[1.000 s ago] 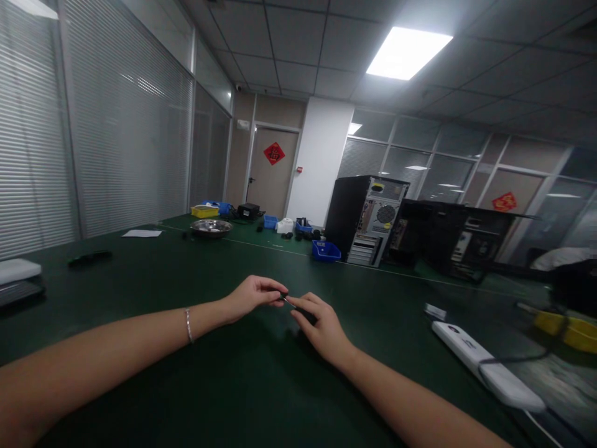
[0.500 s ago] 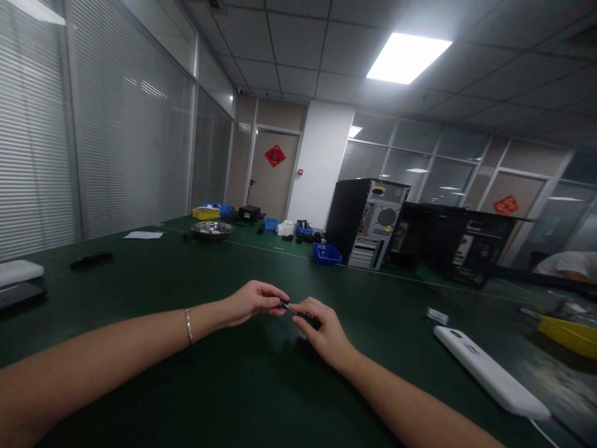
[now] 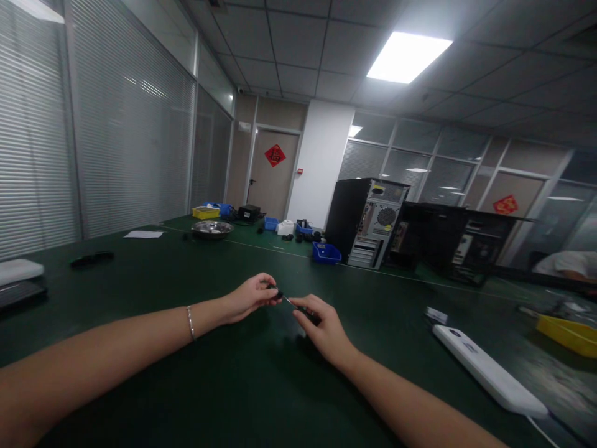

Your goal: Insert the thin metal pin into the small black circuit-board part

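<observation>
Above green table (image 3: 140,280), both hands pinch a small dark tool (image 3: 293,306) between them.

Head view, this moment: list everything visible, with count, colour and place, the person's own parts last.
Green matted table: one, fills the foreground.
Small black part with thin metal shaft: one, between both hands.
Long white power strip: one, right of the hands.
Yellow plastic tray: one, far right edge.
Black desktop computer tower: one, upright, centre back; more dark cases lie to its right.
Blue plastic bin: one, beside the tower.
Round steel bowl: one, back left.
White paper sheet: one, left of the bowl.
Silver bracelet: one, left wrist.
Left hand: pinches the part's end.
Right hand: holds the other end.
</observation>
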Available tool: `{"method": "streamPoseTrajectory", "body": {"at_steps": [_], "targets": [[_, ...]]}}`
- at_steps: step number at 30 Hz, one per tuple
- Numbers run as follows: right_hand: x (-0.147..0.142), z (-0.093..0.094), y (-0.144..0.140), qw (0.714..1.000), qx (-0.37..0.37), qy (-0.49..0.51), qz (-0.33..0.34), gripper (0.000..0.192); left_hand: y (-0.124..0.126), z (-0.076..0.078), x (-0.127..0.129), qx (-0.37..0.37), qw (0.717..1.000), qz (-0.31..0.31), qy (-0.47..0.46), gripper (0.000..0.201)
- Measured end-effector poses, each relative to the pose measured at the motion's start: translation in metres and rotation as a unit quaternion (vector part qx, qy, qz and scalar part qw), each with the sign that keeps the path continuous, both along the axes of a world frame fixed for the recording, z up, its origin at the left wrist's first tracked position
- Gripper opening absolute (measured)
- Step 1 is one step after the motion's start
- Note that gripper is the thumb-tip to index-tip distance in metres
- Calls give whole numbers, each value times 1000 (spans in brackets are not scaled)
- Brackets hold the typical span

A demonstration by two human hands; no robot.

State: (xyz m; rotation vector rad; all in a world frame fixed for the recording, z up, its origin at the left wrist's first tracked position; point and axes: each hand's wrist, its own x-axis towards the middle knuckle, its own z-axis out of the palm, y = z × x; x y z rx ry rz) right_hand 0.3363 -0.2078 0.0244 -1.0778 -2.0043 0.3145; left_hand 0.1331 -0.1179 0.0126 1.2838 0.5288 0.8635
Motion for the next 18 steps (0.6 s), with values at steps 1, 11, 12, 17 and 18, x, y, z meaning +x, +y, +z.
{"method": "streamPoseTrajectory", "body": {"at_steps": [1, 11, 12, 17, 18], "targets": [[0, 0, 0, 1000, -1, 0, 1, 27, 1, 0, 0, 1, 1000, 7, 5, 29], [1, -3, 2, 1000, -5, 1, -2, 28, -6, 7, 0, -56, 998, -25, -34, 34], [1, -3, 2, 1000, -5, 1, -3, 28, -5, 7, 0, -57, 998, -25, -26, 34], [1, -1, 0, 1000, -9, 2, -3, 28, -3, 2, 1, 4, 999, -7, 53, 27], [1, 0, 0, 1000, -10, 1, -2, 28, -4, 3, 1, 31, 997, -6, 64, 27]]}}
